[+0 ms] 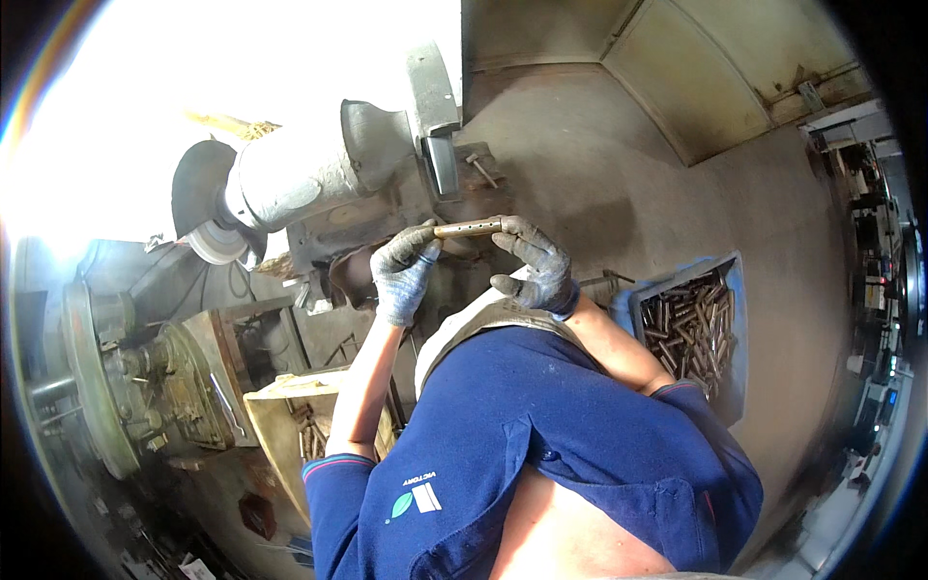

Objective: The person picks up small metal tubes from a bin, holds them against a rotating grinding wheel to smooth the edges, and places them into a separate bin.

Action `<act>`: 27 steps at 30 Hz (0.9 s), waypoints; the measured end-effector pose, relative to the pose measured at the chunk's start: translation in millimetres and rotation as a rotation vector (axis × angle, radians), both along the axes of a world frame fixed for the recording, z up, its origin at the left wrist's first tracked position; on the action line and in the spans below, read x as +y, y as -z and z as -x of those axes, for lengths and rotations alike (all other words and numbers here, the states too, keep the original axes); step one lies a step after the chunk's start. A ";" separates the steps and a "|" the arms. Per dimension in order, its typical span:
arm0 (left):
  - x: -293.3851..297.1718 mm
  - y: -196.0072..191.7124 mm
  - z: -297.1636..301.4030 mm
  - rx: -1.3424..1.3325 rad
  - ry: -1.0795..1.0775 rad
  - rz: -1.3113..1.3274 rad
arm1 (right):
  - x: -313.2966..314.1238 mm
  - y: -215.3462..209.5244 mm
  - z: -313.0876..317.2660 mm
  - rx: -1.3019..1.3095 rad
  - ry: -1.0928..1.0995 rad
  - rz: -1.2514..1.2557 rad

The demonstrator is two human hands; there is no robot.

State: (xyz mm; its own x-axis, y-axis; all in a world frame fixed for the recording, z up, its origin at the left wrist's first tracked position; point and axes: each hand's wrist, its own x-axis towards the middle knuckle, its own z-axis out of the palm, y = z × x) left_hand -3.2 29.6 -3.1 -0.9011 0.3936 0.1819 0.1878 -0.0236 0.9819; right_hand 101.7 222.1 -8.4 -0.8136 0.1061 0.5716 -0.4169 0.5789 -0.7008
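Both my hands wear grey knit gloves and hold a short brass-coloured metal tube (468, 228) level in front of me. My left hand (403, 271) grips its left end, my right hand (535, 263) pinches its right end with the other fingers spread. The tube has small holes along its side. It hangs just below the guarded grinding wheel (435, 116) of a grey bench grinder (300, 174), apart from the wheel.
A blue crate (691, 324) full of similar metal tubes stands on the floor to my right. A wooden box (290, 425) with several tubes sits at lower left. A second abrasive wheel (215, 242) and heavy machinery (145, 387) lie left. Concrete floor extends ahead.
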 end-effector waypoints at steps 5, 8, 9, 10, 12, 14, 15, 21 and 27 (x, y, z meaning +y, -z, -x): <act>5.5 -2.4 10.2 -0.301 0.082 0.161 | 18.2 -1.6 -24.2 -0.021 0.132 0.082; -22.5 20.5 13.1 -0.296 -0.035 0.236 | 40.3 -1.0 -61.4 -0.117 0.369 0.038; -34.6 39.1 22.7 -0.280 -0.032 0.234 | 52.8 1.5 -74.3 -0.102 0.447 0.067; -40.1 50.6 31.3 -0.268 -0.037 0.157 | 63.8 4.1 -86.5 -0.076 0.517 0.104; -54.0 77.6 24.3 -0.375 -0.013 0.037 | 88.4 3.5 -131.6 -0.102 0.736 0.161; -61.2 92.0 31.4 -0.432 0.019 -0.047 | 108.7 1.3 -181.9 -0.042 0.940 0.168; -61.5 95.4 32.0 -0.444 0.018 -0.023 | 110.4 -6.5 -200.1 0.010 1.090 0.207; -50.6 96.2 53.1 -0.494 0.122 0.001 | 148.5 23.7 -259.2 -0.173 1.277 0.525; -90.6 96.9 47.0 -0.509 0.000 0.045 | 104.1 24.6 -163.8 -0.308 1.011 0.612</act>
